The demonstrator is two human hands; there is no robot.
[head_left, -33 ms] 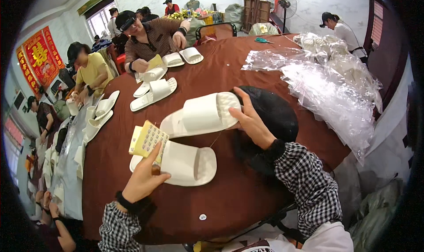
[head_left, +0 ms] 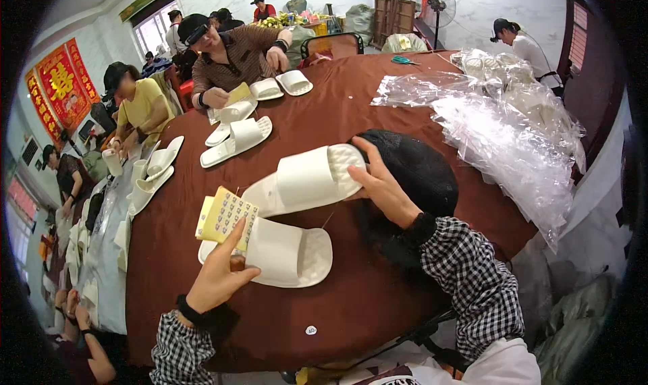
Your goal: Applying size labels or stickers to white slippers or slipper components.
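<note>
My right hand (head_left: 390,188) grips one end of a white slipper (head_left: 305,177), fingers behind and thumb over the ridged footbed, and holds it at a slant. A second white slipper (head_left: 277,251) lies just below it on the table. My left hand (head_left: 219,277) holds yellow sticker sheets (head_left: 229,217) with rows of small printed marks, over the left end of that lower slipper. Its thumb points at the slipper's strap. A thin thread or tag string shows between the two slippers; its ends are unclear.
A black mesh cap-like thing (head_left: 412,176) sits behind my right hand. Clear plastic bags (head_left: 499,149) cover the table's right side. More white slippers (head_left: 236,142) lie at the far left, near co-workers. A small round sticker (head_left: 311,330) lies near the front; green-handled scissors (head_left: 403,60) lie far back.
The slipper in my right hand has shifted very slightly left and down. My left hand and the sticker sheets stay nearly where they were.
</note>
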